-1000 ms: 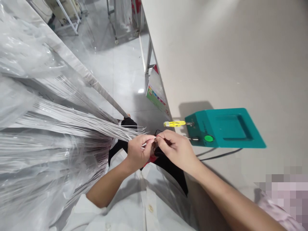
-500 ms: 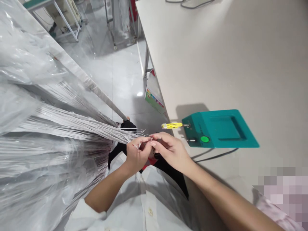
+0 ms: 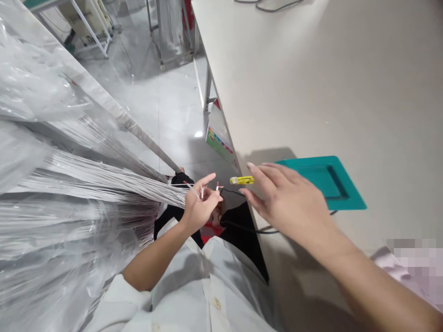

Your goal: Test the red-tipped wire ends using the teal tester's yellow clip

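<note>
My left hand (image 3: 199, 210) pinches a thin white cable (image 3: 217, 187) between thumb and finger. Reddish and pale wire tips show at its end, and other white cable ends stick out between the fingers. A large bundle of white cables (image 3: 131, 177) runs in from the left to this hand. Over the table edge, my right hand (image 3: 292, 198) is open, thumb and fingers apart around a yellow piece (image 3: 245, 180) with a clear, plug-like tip. I cannot tell whether they touch it. Behind the hand lies a teal tester-like box (image 3: 356, 200), its front part and button hidden.
The pale table (image 3: 311, 92) fills the right side, with a black cord (image 3: 273, 7) at its far edge. Plastic-wrapped cable bundles (image 3: 41, 97) hang over a rail (image 3: 138, 133) on the left. A printed box (image 3: 218, 140) stands below the table edge.
My right hand has let go of the cable end and moved right, to the yellow piece. My left hand stays in nearly the same place, still holding the cable.
</note>
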`<state>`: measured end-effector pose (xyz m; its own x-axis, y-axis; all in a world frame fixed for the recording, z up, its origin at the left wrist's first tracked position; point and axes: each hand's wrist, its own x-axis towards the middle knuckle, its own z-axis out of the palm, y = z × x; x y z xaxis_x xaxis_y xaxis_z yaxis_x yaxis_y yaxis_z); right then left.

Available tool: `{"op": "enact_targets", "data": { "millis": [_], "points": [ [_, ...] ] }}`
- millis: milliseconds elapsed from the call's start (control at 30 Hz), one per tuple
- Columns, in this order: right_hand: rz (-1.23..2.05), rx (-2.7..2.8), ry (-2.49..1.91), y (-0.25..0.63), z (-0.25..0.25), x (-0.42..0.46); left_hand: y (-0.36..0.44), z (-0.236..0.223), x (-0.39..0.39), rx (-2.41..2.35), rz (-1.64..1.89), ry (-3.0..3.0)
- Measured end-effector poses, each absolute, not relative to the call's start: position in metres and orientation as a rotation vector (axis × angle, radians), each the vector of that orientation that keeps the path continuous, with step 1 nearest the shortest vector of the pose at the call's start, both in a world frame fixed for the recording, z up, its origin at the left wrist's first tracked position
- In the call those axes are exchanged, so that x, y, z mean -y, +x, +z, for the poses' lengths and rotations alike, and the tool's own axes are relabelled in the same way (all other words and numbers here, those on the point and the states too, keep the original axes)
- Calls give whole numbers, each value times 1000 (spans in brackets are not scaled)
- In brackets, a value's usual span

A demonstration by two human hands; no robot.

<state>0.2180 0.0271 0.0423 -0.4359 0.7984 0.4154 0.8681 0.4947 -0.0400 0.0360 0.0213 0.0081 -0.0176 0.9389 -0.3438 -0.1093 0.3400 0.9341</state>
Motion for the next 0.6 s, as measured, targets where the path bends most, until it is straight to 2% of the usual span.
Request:
{"op": "enact_targets", "data": {
  "millis": [167,367,600],
  "points": [
    [-244,2609,-1374,233,35,-38,43,4,-32,-1255,931,916],
    [-461,2822,-1429,224,52,-50,50,2,-36,-1187,900,874],
    [-337,2932,-1415,227,51,-62,55,4,-40,-1243,878,883]
  ]
}}
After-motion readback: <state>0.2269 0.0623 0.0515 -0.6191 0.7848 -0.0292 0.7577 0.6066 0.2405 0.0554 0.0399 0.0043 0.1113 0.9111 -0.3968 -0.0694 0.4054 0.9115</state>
